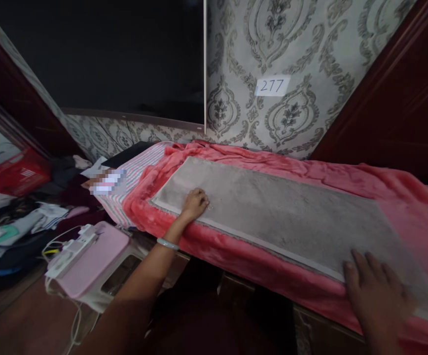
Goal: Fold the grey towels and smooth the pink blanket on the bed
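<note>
A long grey fuzzy cloth (pixel 273 207) lies flat on a pink fleece blanket (pixel 347 172) that covers a table. My left hand (pixel 195 203), a pale bangle on its wrist, rests on the cloth's left end with the fingers curled under. My right hand (pixel 374 291) lies flat on the cloth's right end near the front edge, fingers stretched out and holding nothing.
A dark TV screen (pixel 106 54) hangs on the patterned wallpaper, beside a paper label reading 277 (pixel 272 86). A pink stool (pixel 91 261) with a white power strip (pixel 71 249) stands at the left. Piled clothes (pixel 14 227) and a red crate (pixel 16 172) lie beyond it.
</note>
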Motion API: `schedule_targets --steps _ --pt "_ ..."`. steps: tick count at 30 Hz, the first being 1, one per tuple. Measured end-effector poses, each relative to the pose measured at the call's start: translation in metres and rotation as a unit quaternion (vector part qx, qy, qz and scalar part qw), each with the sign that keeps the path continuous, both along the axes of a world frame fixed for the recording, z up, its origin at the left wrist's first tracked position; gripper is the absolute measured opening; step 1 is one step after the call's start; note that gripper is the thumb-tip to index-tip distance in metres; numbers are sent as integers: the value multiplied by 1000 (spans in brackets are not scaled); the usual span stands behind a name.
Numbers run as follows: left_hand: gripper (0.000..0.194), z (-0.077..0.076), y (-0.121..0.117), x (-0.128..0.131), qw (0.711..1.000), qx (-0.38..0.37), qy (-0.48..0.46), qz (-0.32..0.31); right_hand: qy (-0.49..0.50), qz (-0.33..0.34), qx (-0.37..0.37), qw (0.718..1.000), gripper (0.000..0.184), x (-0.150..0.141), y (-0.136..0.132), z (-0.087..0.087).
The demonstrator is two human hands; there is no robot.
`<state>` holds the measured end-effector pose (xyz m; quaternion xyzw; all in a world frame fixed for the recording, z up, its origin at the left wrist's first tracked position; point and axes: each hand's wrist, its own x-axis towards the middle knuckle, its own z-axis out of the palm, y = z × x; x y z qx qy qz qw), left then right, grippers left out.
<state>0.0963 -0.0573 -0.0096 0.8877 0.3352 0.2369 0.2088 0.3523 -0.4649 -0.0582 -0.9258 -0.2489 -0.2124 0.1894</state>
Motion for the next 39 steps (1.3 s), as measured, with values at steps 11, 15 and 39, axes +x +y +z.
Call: schedule_targets --steps 11,15,39 --pt "64 10 -23 6 994 52 82 -58 -4 8 13 1000 67 0 -1 -3" --pt "75 3 -33 15 976 69 190 -82 -17 4 -4 1000 68 1 1 -7" --pt "75 14 -22 30 943 164 286 -53 126 -1 -175 976 58 69 -28 35"
